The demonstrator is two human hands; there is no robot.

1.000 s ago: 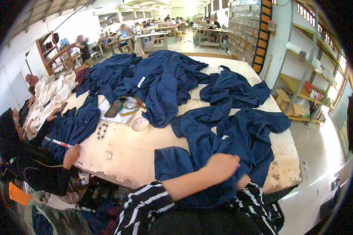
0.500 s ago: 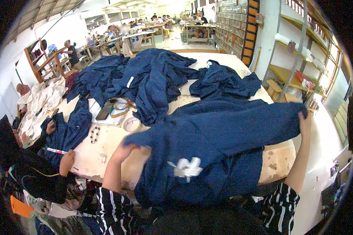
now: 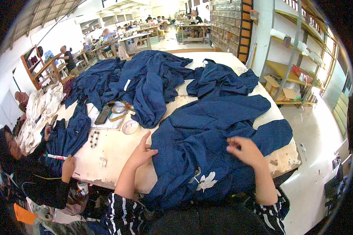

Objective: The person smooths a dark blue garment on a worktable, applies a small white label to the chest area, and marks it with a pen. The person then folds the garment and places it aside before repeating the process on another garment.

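Note:
A dark blue garment [image 3: 208, 137] lies loosely spread over the near side of the table, its lower part hanging toward me. A white flower-shaped decoration [image 3: 206, 182] shows near its bottom. My left hand [image 3: 143, 152] is at the garment's left edge, index finger stretched out and thumb apart, with the thumb reaching to the cloth. Over the garment's right half is my right hand [image 3: 245, 149], its fingers bent and parted from the thumb. Nothing shows held in either hand. Whether the right fingertips touch the cloth is hard to tell.
More dark blue garments [image 3: 153, 74] are heaped at the table's far side. A tape roll [image 3: 131, 127], a phone [image 3: 103, 116] and a beaded loop [image 3: 94, 139] lie left of centre. A co-worker's hand [image 3: 68, 166] is on blue cloth at the left. Shelves [image 3: 288, 72] stand at right.
The garment, held stretched out between both hands before, now lies down on the table. My right hand has let go of its far right end and moved inward to the left.

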